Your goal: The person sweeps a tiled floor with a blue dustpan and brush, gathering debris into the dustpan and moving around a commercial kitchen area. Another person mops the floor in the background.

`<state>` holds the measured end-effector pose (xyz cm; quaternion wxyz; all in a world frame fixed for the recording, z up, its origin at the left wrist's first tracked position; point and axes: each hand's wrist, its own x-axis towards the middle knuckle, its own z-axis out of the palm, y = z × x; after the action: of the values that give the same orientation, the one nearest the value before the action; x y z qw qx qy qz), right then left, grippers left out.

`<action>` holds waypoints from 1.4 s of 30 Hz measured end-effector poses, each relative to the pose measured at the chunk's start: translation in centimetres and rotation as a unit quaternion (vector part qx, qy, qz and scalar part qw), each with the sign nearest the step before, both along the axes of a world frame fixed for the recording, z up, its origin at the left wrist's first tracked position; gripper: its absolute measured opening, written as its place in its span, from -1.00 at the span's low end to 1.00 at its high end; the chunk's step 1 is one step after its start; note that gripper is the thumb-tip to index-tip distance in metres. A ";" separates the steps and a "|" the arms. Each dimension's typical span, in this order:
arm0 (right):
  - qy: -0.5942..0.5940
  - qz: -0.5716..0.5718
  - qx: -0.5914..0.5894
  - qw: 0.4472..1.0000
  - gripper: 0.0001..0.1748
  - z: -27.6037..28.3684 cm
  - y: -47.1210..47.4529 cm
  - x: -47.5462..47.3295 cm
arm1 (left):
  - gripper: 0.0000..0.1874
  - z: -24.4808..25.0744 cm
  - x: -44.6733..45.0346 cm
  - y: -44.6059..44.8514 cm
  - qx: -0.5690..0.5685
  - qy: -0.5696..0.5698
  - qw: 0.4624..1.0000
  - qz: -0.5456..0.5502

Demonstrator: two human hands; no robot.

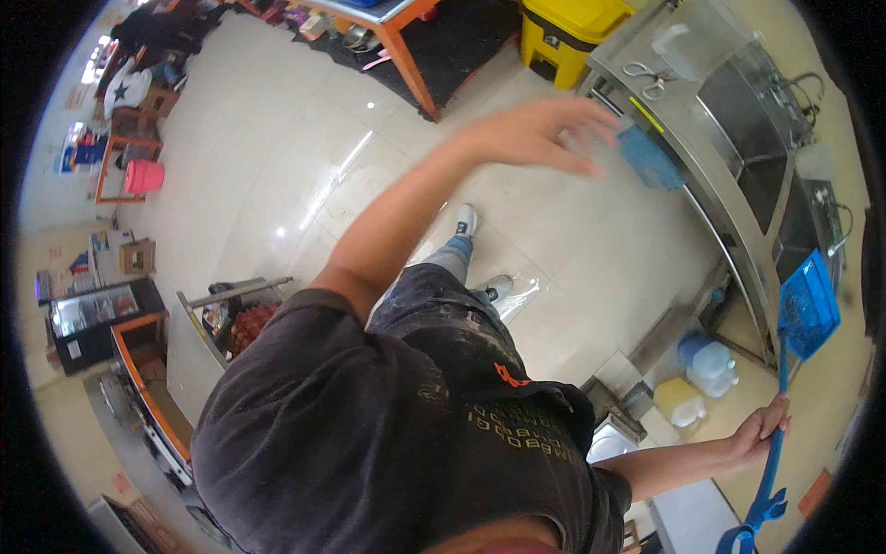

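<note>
My left hand [557, 135] reaches forward over the floor, blurred, its fingers apart and nothing seen in it. Its fingertips are near a blue cloth [651, 158] at the front edge of a steel sink unit [723, 187]; whether they touch cannot be told. At the lower right my right hand [760, 431] is closed around the handle of a long-handled blue dustpan [808, 306]. The dustpan is raised, with its pan in front of the sink's near end in this view and a clip on the lower part of the handle. Metal scissors [647, 77] lie on the steel counter.
A yellow pedal bin [571, 41] stands beyond the counter, near an orange-legged table [408, 62]. Plastic jugs [707, 363] stand at the right wall. The tiled floor [263, 138] shines as if wet. A cart [201, 346] with a red mesh sack [252, 327] is at my left.
</note>
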<state>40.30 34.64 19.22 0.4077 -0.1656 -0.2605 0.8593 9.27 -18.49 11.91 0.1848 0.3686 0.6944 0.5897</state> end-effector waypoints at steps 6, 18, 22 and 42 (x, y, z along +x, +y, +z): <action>0.140 0.269 -0.130 0.944 -0.54 0.5 -2.7 -1.5 | 0.35 6.7 14.9 18.1 0.363 0.272 0.891 0.026; -0.201 0.199 0.260 0.923 -0.44 -6.3 -25.0 -6.2 | -0.62 17.7 18.3 7.4 0.667 0.018 0.729 0.152; -0.313 0.163 0.504 0.788 -0.40 -6.7 -39.2 -6.1 | -0.70 20.9 15.3 -9.8 0.519 0.135 0.795 0.282; -0.062 0.612 0.389 0.686 -0.95 -46.0 -100.5 -16.2 | -0.62 -12.7 10.8 -45.4 -0.133 -0.069 0.966 0.212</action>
<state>24.12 -65.85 -26.78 -0.1976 0.1513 -0.6398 0.7271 20.08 -63.86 -0.76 0.1501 0.1433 0.8145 0.5418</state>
